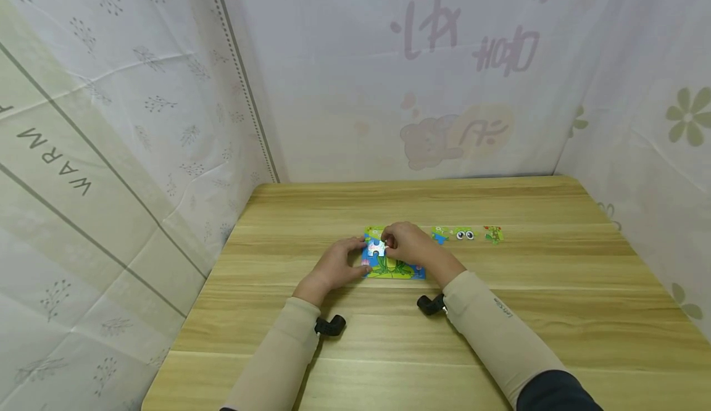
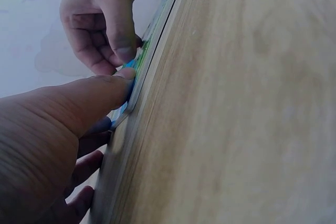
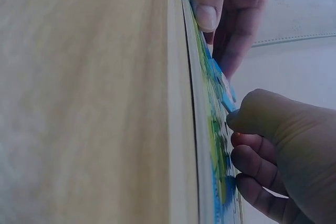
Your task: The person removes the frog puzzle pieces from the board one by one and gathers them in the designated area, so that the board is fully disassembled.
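Observation:
A jigsaw puzzle [image 1: 396,269] with a green frog picture and a blue and green border lies flat on the table. My right hand [image 1: 410,244] reaches over it, thumb and forefinger pinching the edge of a glossy puzzle piece [image 1: 376,249]. In the right wrist view that blue-edged piece [image 3: 222,85] tilts up from the picture. At the puzzle's left side is my left hand [image 1: 335,265], its thumb [image 2: 102,95] stretched out onto the lower left corner and the forefinger touching the left edge. Part of the picture is hidden under the right hand.
Right of the puzzle, several loose pieces lie in a row: a green and blue piece [image 1: 440,234], one with two cartoon eyes [image 1: 465,235] and a patterned one [image 1: 493,233]. Printed curtains [image 1: 344,90] hang behind the wooden table [image 1: 366,361] and along both sides.

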